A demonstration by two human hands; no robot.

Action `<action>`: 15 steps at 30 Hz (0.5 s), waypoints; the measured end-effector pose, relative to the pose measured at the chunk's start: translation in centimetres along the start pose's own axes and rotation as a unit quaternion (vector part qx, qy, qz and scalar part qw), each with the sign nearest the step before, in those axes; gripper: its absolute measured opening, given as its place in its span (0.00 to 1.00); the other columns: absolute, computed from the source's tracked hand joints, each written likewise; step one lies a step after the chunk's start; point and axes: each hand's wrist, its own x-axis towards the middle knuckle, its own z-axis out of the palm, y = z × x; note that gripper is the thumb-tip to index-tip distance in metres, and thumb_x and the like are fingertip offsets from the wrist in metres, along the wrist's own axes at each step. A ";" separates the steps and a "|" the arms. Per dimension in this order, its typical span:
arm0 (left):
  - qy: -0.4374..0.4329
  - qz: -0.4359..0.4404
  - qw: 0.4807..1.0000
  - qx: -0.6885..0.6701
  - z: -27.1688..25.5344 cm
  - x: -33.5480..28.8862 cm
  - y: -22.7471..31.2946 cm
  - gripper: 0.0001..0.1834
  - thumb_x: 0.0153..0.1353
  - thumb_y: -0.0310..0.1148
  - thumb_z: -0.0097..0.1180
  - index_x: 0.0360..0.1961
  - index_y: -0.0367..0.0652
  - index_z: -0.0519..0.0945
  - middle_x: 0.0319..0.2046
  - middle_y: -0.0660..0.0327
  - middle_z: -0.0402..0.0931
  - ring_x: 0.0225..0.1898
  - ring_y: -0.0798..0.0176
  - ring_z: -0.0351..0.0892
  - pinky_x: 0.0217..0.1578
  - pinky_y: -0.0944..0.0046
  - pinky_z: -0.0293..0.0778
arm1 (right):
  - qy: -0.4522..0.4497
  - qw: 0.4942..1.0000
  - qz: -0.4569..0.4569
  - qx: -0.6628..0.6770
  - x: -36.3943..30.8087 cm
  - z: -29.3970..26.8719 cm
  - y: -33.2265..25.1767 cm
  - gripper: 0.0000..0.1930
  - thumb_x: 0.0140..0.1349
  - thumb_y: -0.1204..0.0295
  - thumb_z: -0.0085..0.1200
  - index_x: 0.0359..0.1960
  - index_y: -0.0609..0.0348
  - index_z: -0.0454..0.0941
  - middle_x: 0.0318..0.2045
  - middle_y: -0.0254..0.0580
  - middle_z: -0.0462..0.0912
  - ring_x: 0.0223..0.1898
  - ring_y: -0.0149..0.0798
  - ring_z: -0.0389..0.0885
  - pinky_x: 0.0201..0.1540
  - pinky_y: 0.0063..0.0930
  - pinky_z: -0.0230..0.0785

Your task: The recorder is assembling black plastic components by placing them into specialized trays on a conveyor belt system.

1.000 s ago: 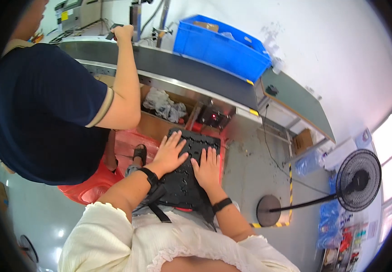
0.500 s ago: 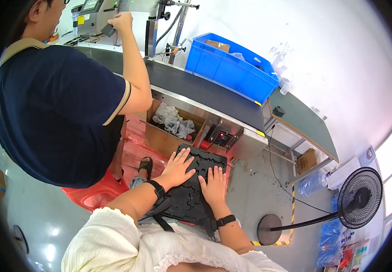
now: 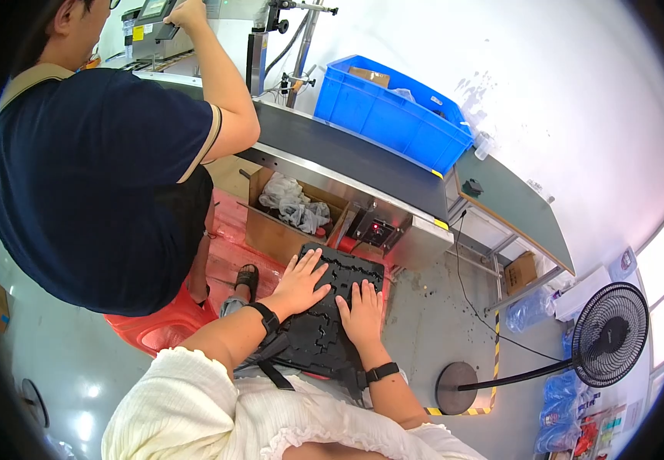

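Observation:
Both my hands lie flat on a black moulded plastic tray [image 3: 318,337] that has irregular recesses across its face. My left hand [image 3: 299,285] rests on the tray's left side with its fingers spread. On the tray's right side lies my right hand [image 3: 361,313], fingers stretched out and slightly apart. Neither hand grips anything. Each wrist wears a black band. Dark straps [image 3: 276,376] hang near the tray's lower edge, by my lap.
A co-worker [image 3: 102,184] in a dark shirt sits at left on a red stool [image 3: 151,333], holding a small dark piece. Ahead runs a conveyor belt [image 3: 347,165] with a blue crate [image 3: 389,111] behind it. A cardboard box [image 3: 270,234] stands below; a fan [image 3: 608,333] stands right.
The co-worker's raised hand has moved up and to the left with the dark piece. My own hands stay where they were on the tray.

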 end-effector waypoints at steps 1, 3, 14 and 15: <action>-0.001 0.000 1.000 0.000 -0.1 0.0 0.0 0.32 0.64 0.53 0.42 0.63 0.43 0.65 0.70 0.51 0.44 0.72 0.52 0.40 0.68 0.48 0.40 | 0.000 1.000 0.000 0.000 0.0 -0.1 -0.1 0.31 0.64 0.51 0.45 0.58 0.66 0.69 0.62 0.58 0.65 0.66 0.53 0.58 0.69 0.47 0.43; -0.004 -0.003 1.000 0.004 -0.2 0.0 0.1 0.32 0.64 0.52 0.42 0.63 0.43 0.65 0.71 0.51 0.44 0.72 0.53 0.40 0.68 0.48 0.40 | -0.003 1.000 0.002 0.002 0.0 -0.3 -0.2 0.31 0.64 0.51 0.45 0.58 0.66 0.69 0.62 0.58 0.65 0.66 0.53 0.58 0.69 0.47 0.43; 0.005 -0.002 1.000 -0.007 -0.1 0.0 0.0 0.31 0.64 0.51 0.44 0.63 0.44 0.67 0.70 0.52 0.44 0.72 0.52 0.41 0.68 0.48 0.40 | 0.014 1.000 -0.009 0.004 0.0 0.0 -0.1 0.31 0.64 0.51 0.45 0.57 0.67 0.70 0.61 0.60 0.66 0.64 0.55 0.61 0.68 0.50 0.44; 0.002 -0.002 1.000 -0.006 -0.1 0.0 0.0 0.32 0.64 0.52 0.43 0.63 0.44 0.66 0.70 0.52 0.44 0.72 0.53 0.40 0.68 0.48 0.40 | 0.012 1.000 -0.009 0.002 0.0 0.0 -0.1 0.31 0.64 0.51 0.45 0.57 0.67 0.70 0.61 0.60 0.66 0.64 0.55 0.61 0.68 0.50 0.44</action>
